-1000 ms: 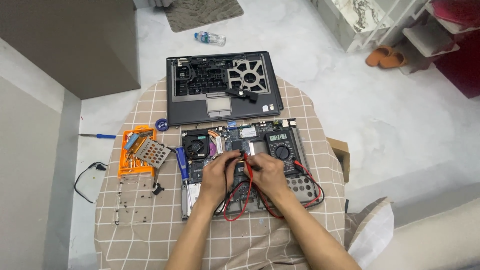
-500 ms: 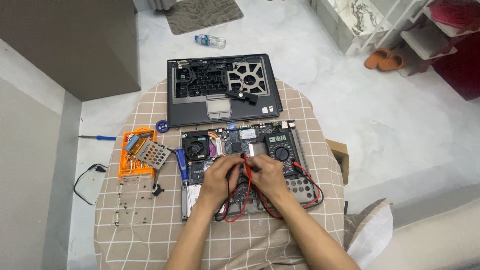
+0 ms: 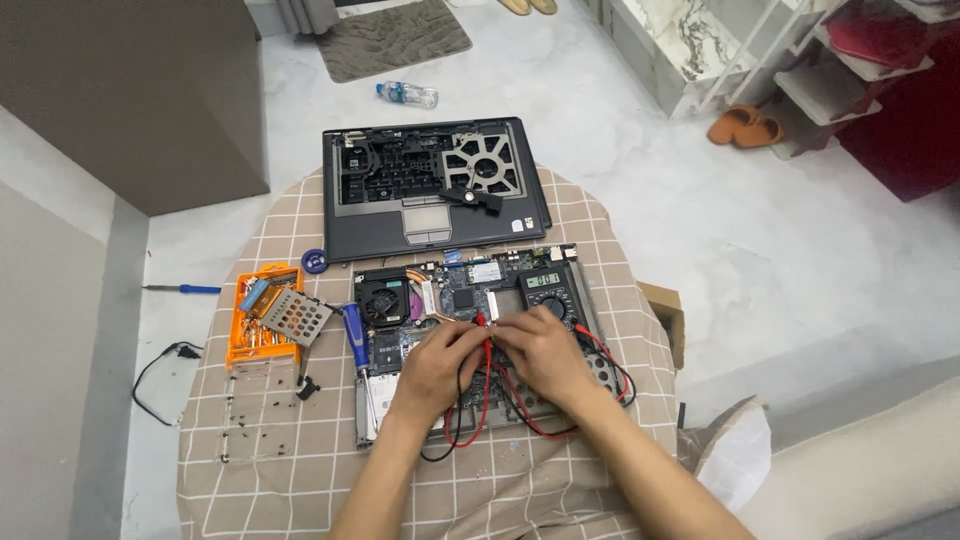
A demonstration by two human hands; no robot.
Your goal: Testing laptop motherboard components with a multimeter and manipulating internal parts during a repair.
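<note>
In the head view, a round tabletop (image 3: 300, 480) with a beige checked cloth carries an opened laptop in two parts. The bare motherboard (image 3: 440, 310) lies in the middle of the tabletop, just in front of the person, so both hands reach it without stretching. The left hand (image 3: 437, 368) and the right hand (image 3: 540, 352) meet over the middle of the board, fingertips almost touching. Each grip is clenched on a thin test probe (image 3: 487, 325), held low near the tip like a pen; in my judgement this keeps the points steady on small contacts. Which hand has the red probe and which the black, I cannot tell.

The red and black leads (image 3: 480, 420) hang in loose loops towards the near edge of the tabletop, clear of the points. The multimeter (image 3: 548, 292) rests on the right part of the board, display facing the person, probably so it can be read without moving the hands.

The empty laptop shell (image 3: 430, 190) sits at the far edge, out of the way. At the left edge an orange screwdriver-bit case (image 3: 262, 318) stands open, with a perforated metal bracket (image 3: 297, 313) lying on it. A blue-handled screwdriver (image 3: 355, 335) lies just beside the left edge of the board, near the left hand. A clear plastic sheet (image 3: 258, 415) near the left edge holds small dark screws.
</note>
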